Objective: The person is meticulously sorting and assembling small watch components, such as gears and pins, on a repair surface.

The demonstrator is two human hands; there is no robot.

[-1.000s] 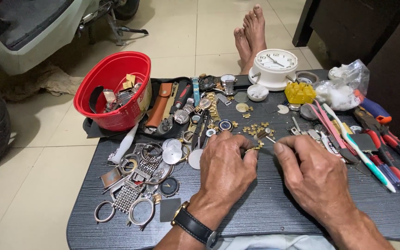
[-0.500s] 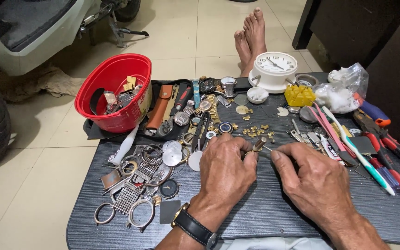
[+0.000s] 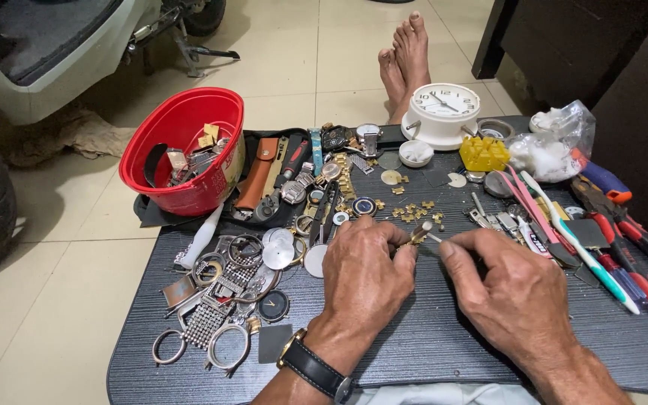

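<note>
Hands: left hand (image 3: 365,274) and right hand (image 3: 515,289) met over the middle of the dark table (image 3: 429,345), knuckles up, fingertips pointed at each other.
Held piece: small gold watch-band link (image 3: 420,232), pinched at the left fingertips, which were closed on it.
Tool: thin metal pin tool (image 3: 435,238), gripped in the closed right fingers; its tip touched the link, though the contact was too small to be certain.
Key relation: link lay just left of the right fingertips; the tool's long axis ran roughly left to right, pointing into the link. Both hands were equally near.
Loose links: scatter of gold links (image 3: 414,211) lay just beyond the hands.
Red tub: round red plastic tub (image 3: 185,150), far left, with a pale label on its side, held straps and parts.
Clock: white round alarm clock (image 3: 444,112), at the far edge.
Yellow box: small yellow ribbed block (image 3: 484,152), just right of the clock.
Bag: clear plastic bag of white wadding (image 3: 553,142), far right.
Toothbrush: white-and-green toothbrush (image 3: 575,240), lay among red-handled tools on the right.
</note>
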